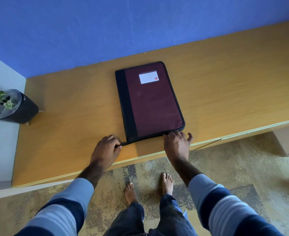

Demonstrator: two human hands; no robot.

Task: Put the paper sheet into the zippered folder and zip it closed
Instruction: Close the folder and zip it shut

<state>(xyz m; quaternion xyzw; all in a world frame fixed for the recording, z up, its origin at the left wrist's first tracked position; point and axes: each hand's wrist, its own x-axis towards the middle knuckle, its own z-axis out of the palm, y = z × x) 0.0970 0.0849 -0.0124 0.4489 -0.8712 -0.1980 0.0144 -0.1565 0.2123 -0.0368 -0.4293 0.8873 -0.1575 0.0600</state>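
A maroon zippered folder (154, 101) with a black spine and a white label lies shut and flat on the wooden desk (72, 120), near its front edge. My left hand (106, 149) pinches the black zipper tail that sticks out at the folder's near left corner. My right hand (177, 143) rests at the near right corner, fingertips on the zipper pull along the near edge. No paper sheet is in sight.
A dark pot with a small green plant (12, 106) stands at the desk's far left, against a pale wall. A blue wall runs behind the desk. My bare feet stand on patterned carpet (225, 167) below the desk's front edge.
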